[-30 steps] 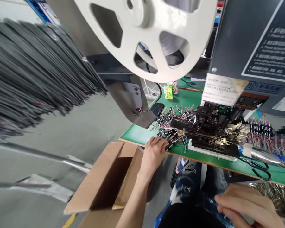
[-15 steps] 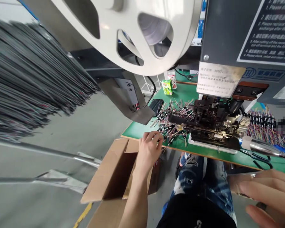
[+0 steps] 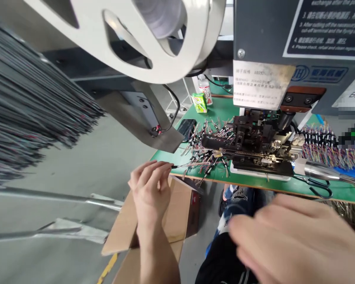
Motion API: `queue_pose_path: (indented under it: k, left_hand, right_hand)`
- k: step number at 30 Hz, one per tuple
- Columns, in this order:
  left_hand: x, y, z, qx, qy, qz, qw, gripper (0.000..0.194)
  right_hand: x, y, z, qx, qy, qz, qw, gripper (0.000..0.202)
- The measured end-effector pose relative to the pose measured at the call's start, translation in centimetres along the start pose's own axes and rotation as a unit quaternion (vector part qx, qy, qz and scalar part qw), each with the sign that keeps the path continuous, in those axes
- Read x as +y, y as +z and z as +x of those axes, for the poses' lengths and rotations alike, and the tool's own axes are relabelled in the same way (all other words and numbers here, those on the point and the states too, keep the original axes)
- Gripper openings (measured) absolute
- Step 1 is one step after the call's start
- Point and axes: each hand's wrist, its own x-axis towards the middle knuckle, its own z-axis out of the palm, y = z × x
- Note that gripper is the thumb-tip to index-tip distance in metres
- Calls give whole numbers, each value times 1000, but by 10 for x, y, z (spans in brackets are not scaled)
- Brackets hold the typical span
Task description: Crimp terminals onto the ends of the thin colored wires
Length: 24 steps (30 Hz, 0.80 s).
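My left hand [image 3: 152,189] is above the open cardboard box at the table's left corner. Its thumb and fingers pinch the dark end of a thin wire [image 3: 180,166], which runs right toward the heap of short wires [image 3: 208,148] on the green table. My right hand [image 3: 286,232] is close to the camera at the lower right, blurred, over my lap; its fingertips are smeared by motion. The black crimping machine [image 3: 254,146] stands beside the heap, with no hand touching it.
A large white reel [image 3: 177,65] and a grey metal bracket overhang the left side. Scissors [image 3: 316,185] lie near the table's front edge. The cardboard box [image 3: 174,205] stands below, with hanging dark cables [image 3: 41,106] at far left and bundled coloured wires [image 3: 328,154] at right.
My left hand has moved left from the heap, and a wire now shows in its pinch. My right hand has come further left into view. The camera view has shifted slightly.
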Motion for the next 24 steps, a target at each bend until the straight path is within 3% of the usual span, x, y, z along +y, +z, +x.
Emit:
queue_pose_path:
  k: [3, 6, 7, 9, 11, 12, 15, 17, 20, 24]
  left_hand:
    - [11, -8, 0, -19, 43, -51, 998, 22]
    - [41, -13, -1, -114, 135, -142, 974, 31]
    - [54, -12, -2, -164, 163, -182, 956, 32]
    - [81, -7, -2, -212, 207, -250, 922, 28]
    - [107, 3, -1, -250, 227, -307, 890, 26]
    - [117, 9, 0, -266, 225, -338, 874, 22]
    - [140, 31, 1, -312, 198, -424, 827, 10]
    - [148, 46, -1, -326, 165, -464, 807, 25]
    - [155, 63, -11, -304, 74, -515, 798, 54]
    - [159, 75, -25, -271, -81, -575, 768, 52]
  right_hand:
    - [10, 23, 15, 4, -69, 47, 996, 29]
    - [36, 49, 9, -1, -90, 91, 992, 28]
    - [46, 58, 2, -8, -54, 119, 991, 24]
    - [65, 75, -19, -16, 42, 201, 978, 15]
    - [80, 89, -46, -11, 168, 310, 936, 14]
    - [86, 94, -59, -1, 227, 383, 896, 20]
    - [98, 103, -96, 13, 315, 583, 748, 31]
    - [102, 104, -112, 71, 327, 642, 689, 31]
    - [107, 104, -122, 176, 354, 619, 678, 29]
    - [115, 103, -117, 229, 355, 559, 714, 28]
